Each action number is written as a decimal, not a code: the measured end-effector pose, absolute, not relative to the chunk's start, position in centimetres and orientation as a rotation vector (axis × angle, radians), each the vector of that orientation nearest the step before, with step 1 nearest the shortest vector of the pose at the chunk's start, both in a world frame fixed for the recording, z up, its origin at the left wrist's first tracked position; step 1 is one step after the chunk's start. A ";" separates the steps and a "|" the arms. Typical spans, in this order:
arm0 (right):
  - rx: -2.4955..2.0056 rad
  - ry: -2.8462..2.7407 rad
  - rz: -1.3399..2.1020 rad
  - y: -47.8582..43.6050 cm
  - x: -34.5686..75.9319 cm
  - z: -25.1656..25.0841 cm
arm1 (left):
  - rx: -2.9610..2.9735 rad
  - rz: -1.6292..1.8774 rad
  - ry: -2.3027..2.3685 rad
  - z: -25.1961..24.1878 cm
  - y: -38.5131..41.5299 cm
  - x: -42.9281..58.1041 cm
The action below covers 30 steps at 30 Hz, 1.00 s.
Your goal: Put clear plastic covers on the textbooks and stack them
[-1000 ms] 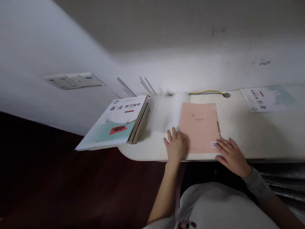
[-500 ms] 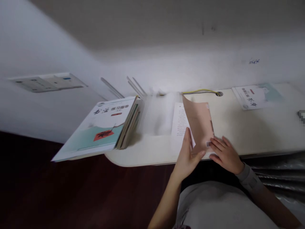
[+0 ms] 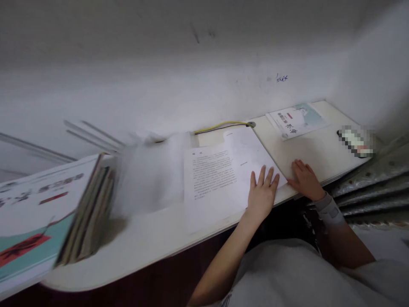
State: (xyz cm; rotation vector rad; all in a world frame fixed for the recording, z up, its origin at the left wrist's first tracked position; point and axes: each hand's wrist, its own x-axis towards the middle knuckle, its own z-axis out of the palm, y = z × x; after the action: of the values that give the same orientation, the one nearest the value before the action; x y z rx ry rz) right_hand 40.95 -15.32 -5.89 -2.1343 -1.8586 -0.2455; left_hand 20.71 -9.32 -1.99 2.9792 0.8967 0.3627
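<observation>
A thin booklet (image 3: 220,175) lies open on the white desk (image 3: 153,238), its left page printed with text and its right page nearly blank. My left hand (image 3: 262,194) rests flat on the lower part of the right page, fingers stretched and slightly spread. My right hand (image 3: 305,179) lies flat on the desk just past the booklet's right edge, fingers extended, a grey cuff at the wrist. Neither hand holds anything.
A stack of books (image 3: 47,213) with a white and teal cover overhangs the desk's left end. A blurred translucent sheet (image 3: 150,175) lies beside the booklet. Another white and teal book (image 3: 295,119), a yellow cable (image 3: 220,125) and a pixelated small object (image 3: 354,140) lie towards the back right.
The pink cover was closed, then lifted by my left hand, and now lies turned over with the booklet open. My left hand moved onto the right page. The view swung right.
</observation>
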 end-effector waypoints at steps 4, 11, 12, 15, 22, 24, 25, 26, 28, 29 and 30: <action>-2.154 -1.897 -0.198 -15.8 40.5 -6.3 | 2.992 0.304 0.874 -3.1 -9.1 20.7; -2.097 -1.850 -0.183 -15.7 39.6 -6.0 | 2.966 0.289 0.885 -3.0 -9.0 20.3; -2.095 -1.838 -0.174 -15.7 39.6 -6.0 | 2.966 0.277 0.886 -2.9 -9.0 20.3; -2.084 -1.793 -0.159 -15.7 39.4 -6.0 | 2.967 0.229 0.886 -2.6 -9.0 20.4; -2.131 -1.730 -0.237 -15.6 39.1 -4.5 | 2.962 0.184 0.896 -2.5 -8.9 20.5; -2.197 -1.708 -0.264 -15.5 39.2 -4.0 | 2.966 0.202 0.890 -2.8 -8.9 20.4; -2.226 -1.692 -0.278 -15.4 39.2 -3.8 | 2.967 0.207 0.886 -2.8 -8.8 20.4; -2.246 -1.674 -0.286 -15.4 39.3 -3.7 | 2.966 0.209 0.885 -2.9 -8.8 20.4; -2.247 -1.641 -0.283 -15.6 39.3 -3.7 | 2.963 0.206 0.888 -2.9 -8.8 20.4; -2.230 -1.642 -0.276 -15.7 39.1 -3.9 | 2.964 0.203 0.890 -2.9 -8.9 20.4; -2.209 -1.659 -0.274 -15.9 38.9 -4.1 | 2.966 0.198 0.893 -2.8 -8.9 20.4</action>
State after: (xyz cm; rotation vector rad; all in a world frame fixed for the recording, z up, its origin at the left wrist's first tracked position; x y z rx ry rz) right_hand 38.89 -15.88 -4.08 -2.2088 -1.6590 -0.2737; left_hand 20.35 -8.87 -2.82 2.9658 0.8927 0.1983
